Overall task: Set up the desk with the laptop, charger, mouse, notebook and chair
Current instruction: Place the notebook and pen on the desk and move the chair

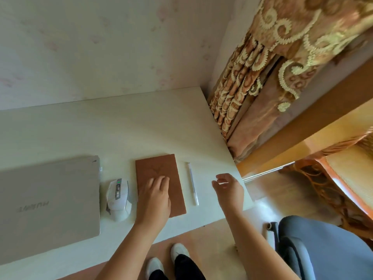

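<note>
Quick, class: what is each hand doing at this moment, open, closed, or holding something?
Left hand: open, fingers flat on the brown notebook.
Right hand: open, fingers loosely curled, holding nothing, beside the white pen.

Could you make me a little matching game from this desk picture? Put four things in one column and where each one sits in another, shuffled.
Things:
1. closed silver laptop
2. white computer mouse
3. brown notebook
4. white pen

Places:
A. under the left hand
B. nearest the right hand
C. far left of the white desk
D. between laptop and notebook

Pairs: 1-C, 2-D, 3-A, 4-B
</note>
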